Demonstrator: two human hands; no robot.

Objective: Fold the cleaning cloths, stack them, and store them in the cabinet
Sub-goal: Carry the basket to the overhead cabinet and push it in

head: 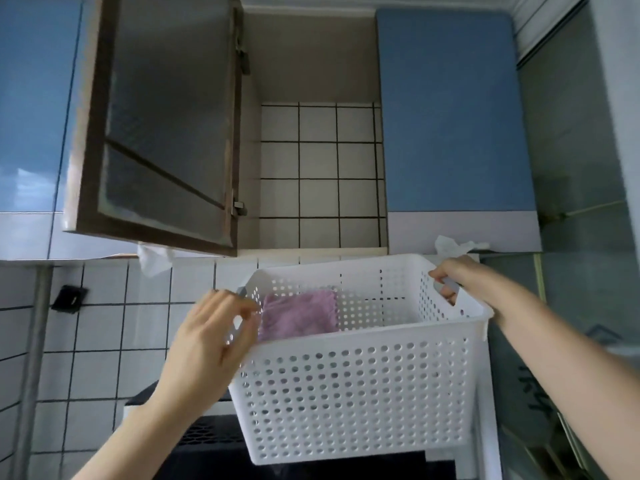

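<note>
head view, looking up at the wall cabinets.

white perforated basket (353,393) held up in the air below the open cabinet (311,64), slightly tilted, its far rim just under the cabinet's lower edge.

right hand (453,278) grips the basket's right handle: fingers (446,292) curled through the handle slot, clamped on the rim.

left hand (211,337) at the basket's left side, near the left handle. fingers (242,310) loosely spread and a little blurred; they lie against or just beside the left wall, cannot tell if they actually hold it. no closed grip visible.

cleaning cloths: a folded purple cloth (299,315) lies inside the basket, at the left, against the left wall. looks like a flat stack, but the number of layers cannot be told from this angle. the rest of the basket floor to its right shows bare.

cabinet interior: beige back panel above, white tiles with dark grout (318,174) lower down. cabinet door (162,126) swung out to the left, dark brown frame with a frosted textured pane, hinges along its right edge.

surroundings: blue cabinet fronts on both sides, one at left (31,105), one at right (453,109). crumpled white paper or plastic tucked under the cabinets' lower edge at left (154,259) and at right (453,245). tiled wall (104,341) below, with a small dark fixture (69,298) on it at left. grey vertical pipe (33,358) at far left. dark appliance with a mesh grille (207,433) under the basket, partly hidden.
</note>
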